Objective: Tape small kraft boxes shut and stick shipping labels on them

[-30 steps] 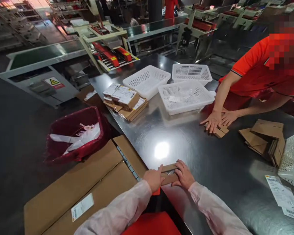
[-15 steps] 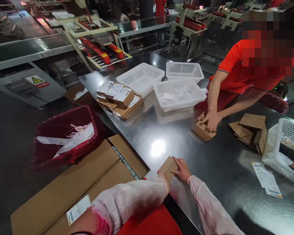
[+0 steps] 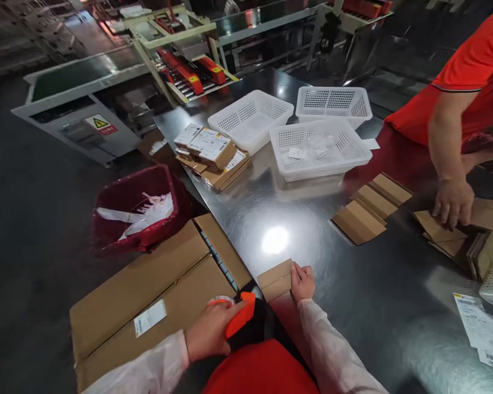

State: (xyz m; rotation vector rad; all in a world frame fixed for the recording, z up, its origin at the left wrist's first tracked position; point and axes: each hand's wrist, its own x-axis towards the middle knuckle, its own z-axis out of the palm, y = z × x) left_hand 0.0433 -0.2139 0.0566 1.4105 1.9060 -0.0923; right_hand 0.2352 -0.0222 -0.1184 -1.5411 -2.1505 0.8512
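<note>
My left hand (image 3: 211,331) is closed round an orange tape dispenser (image 3: 241,316), with part of its tape roll showing above the fingers. It hangs over the table's near edge, left of a small brown cardboard box (image 3: 276,280). The box rests at that edge, a seam running along its top face. My right hand (image 3: 302,282) grips the right end of the box, thumb and fingers on either side. Just left of my left hand lies a large carton (image 3: 181,306) with a white label (image 3: 150,318).
White perforated baskets (image 3: 318,153) and labelled parcels (image 3: 209,148) stand at the table's far side. Flat cardboard pieces (image 3: 372,205) lie to the right, near a co-worker's hand (image 3: 454,202) on folded cardboard (image 3: 482,219). Printed labels (image 3: 480,328) lie at right; a dark red bin (image 3: 135,210) stands left.
My left hand has moved left, off the box, bringing the tape dispenser into plain view. My right hand still holds the box. The co-worker's hand has moved right, leaving flat cardboard pieces spread out.
</note>
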